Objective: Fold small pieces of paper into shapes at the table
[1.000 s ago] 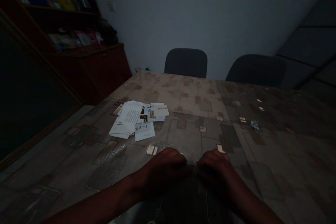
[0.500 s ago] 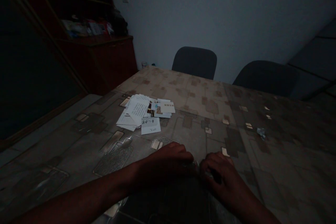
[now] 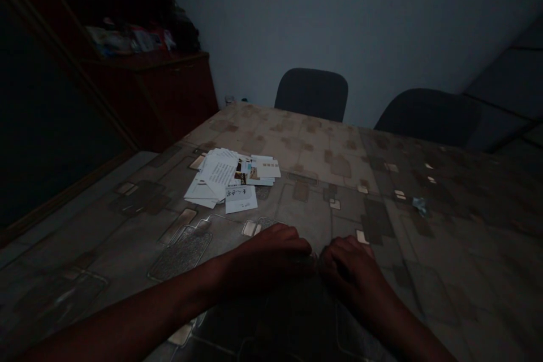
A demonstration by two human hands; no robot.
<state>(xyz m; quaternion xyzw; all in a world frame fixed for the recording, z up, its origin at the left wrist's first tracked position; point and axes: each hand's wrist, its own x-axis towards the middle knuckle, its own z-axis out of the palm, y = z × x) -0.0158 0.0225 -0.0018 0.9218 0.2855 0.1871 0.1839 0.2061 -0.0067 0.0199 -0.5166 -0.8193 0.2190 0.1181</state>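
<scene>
My left hand (image 3: 280,251) is closed, its fingers curled, near the front of the patterned table (image 3: 305,198). Just to its right, my right hand (image 3: 350,266) is closed too, with thumb and fingers drawn together. The fingertips of both almost meet, and a small pale bit of something shows between them. It is too dark and small to make out what they grip. Beyond my left hand lies a loose pile of printed cards and papers (image 3: 220,175), with one small white card (image 3: 241,199) at its near edge.
A crumpled shiny scrap (image 3: 419,205) lies on the table to the right. Two dark chairs (image 3: 311,93) stand at the far side by the wall. At the left is a red-brown cabinet (image 3: 178,96) with things on its shelves. The room is dim.
The whole view has shifted slightly, with the scene a little higher in the picture. Both hands keep nearly the same closed pose, with fingertips close together.
</scene>
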